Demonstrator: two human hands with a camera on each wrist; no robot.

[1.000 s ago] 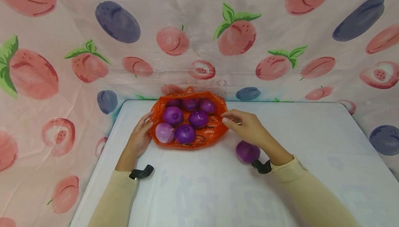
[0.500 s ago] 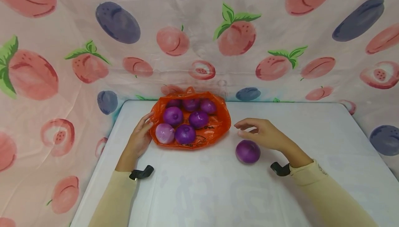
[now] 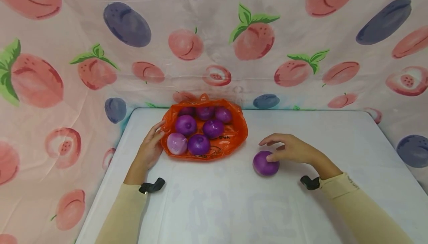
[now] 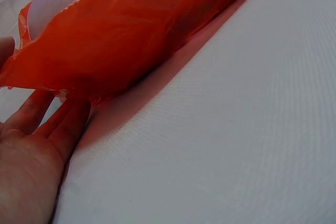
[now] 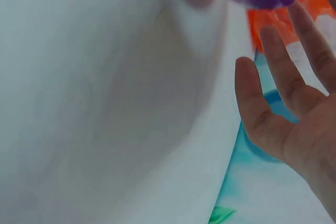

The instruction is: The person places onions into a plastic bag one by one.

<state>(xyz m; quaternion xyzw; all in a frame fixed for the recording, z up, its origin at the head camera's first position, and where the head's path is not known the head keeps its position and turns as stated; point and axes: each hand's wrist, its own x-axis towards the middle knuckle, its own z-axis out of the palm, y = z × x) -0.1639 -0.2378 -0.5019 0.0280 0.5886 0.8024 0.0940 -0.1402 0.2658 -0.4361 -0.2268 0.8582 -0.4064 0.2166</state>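
In the head view, an orange plastic bag [image 3: 234,145] lies with its mouth spread, several purple onions [image 3: 199,144] inside it. One of these, a paler onion [image 3: 177,143], sits at the front left. My left hand [image 3: 150,148] holds the bag's left edge. The left wrist view shows its fingers [image 4: 65,119] tucked under the orange plastic. A single purple onion [image 3: 264,166] rests on the table to the right of the bag. Over that onion hovers my right hand [image 3: 294,150], its fingers spread and loosely bent, the thumb overlapping the onion's top.
The white-covered table [image 3: 227,206] ends at a back edge just behind the bag. A hanging cloth [image 3: 214,43] printed with peaches forms the backdrop behind and beside it. Black camera mounts [image 3: 152,186] sit on both wrists.
My right hand has let go of the bag's right edge and moved right and toward me, over the loose onion. The left hand has stayed at the bag.
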